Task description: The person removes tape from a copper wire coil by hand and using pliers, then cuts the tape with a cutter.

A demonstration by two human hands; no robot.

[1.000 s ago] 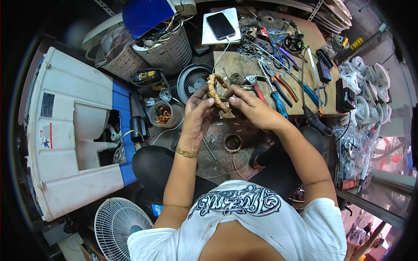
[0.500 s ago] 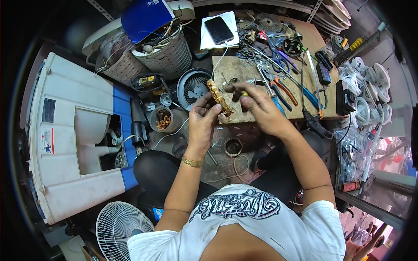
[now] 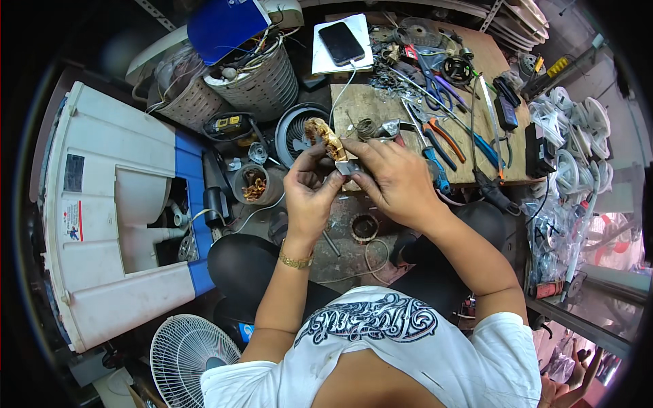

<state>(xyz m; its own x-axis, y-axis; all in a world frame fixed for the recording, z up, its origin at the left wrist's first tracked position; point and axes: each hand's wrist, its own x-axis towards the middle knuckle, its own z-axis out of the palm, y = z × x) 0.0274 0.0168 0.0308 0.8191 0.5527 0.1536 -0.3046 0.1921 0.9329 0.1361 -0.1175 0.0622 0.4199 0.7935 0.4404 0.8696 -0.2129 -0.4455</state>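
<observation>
In front of me, above the bench's near edge, is a golden-brown, crumpled motor coil (image 3: 329,141), bent into a curve. My left hand (image 3: 309,180) closes on its lower part, with fingers and thumb pinching it. My right hand (image 3: 391,178) is closed at the coil's lower right end, its fingertips against it. A flat grey piece (image 3: 345,167) shows between the two thumbs; whether it belongs to the coil or is a separate tool I cannot tell. Below, a clear tub (image 3: 271,190) holds copper-coloured scraps, left of my hands.
The wooden bench (image 3: 408,178) carries orange-handled pliers (image 3: 445,143), purple scissors (image 3: 435,92), screwdrivers and metal scraps. A phone (image 3: 341,44) on paper trails a white cable. A round fan housing (image 3: 297,136) and a ring-shaped core (image 3: 365,228) lie on the floor. A white fan (image 3: 194,357) stands lower left.
My right hand has moved left and down onto the coil; before, it was apart from it with something yellow at its fingers. The coil has turned and shifted left, and the grey piece now shows.
</observation>
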